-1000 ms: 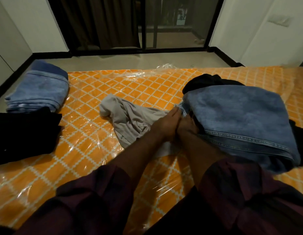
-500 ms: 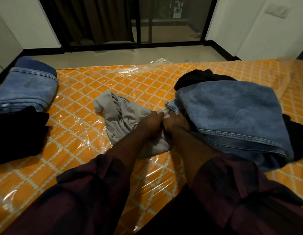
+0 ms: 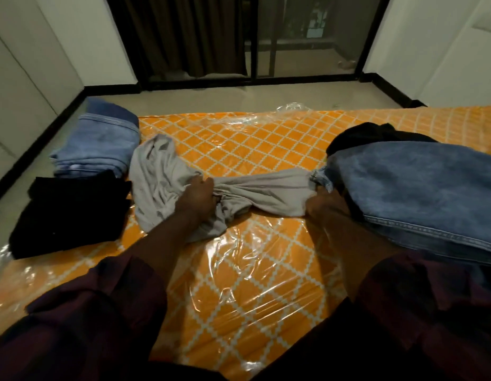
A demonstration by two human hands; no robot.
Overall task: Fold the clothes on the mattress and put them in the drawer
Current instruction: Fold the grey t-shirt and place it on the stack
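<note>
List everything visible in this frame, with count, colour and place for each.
grey garment: one, grey, stretched across mid-mattress
folded jeans: one stack, light blue, far left
folded black garment: one, black, left, nearer than folded jeans
denim jeans: one, blue, right
black clothing: count unclear, black, under and behind denim jeans
mattress: one, orange with white lattice, plastic-wrapped
curtain: one, dark brown, far doorway
left hand: one, grips grey garment's bunched middle
right hand: one, grips grey garment's right end
sleeves: two, dark maroon, bottom

dark maroon sleeves (image 3: 107, 306) rolled back on both forearms, bare hands (image 3: 196, 198)
</note>
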